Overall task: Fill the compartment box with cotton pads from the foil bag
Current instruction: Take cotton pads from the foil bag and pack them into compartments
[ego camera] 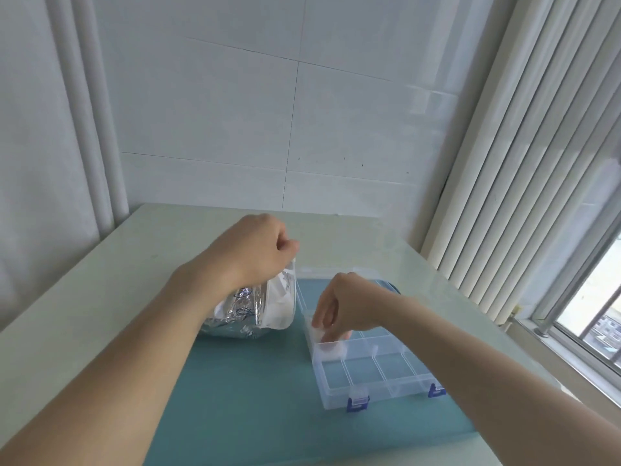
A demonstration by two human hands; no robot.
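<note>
Soft daylight enters from the window at four o'clock. Slight blur throughout; straight lines bow at the edges.

On the teal mat the left hand pinches the top edge of the foil bag — held upright — while the right hand presses a white cotton pad into a left-side compartment of the clear compartment box.

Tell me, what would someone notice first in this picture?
Probably the shiny foil bag in the middle of the teal mat, its top pinched up by the left hand. Just to its right sits the clear box with blue clasps, where the right hand is lowering a white pad into a far-left compartment. The near compartments look empty.
</note>
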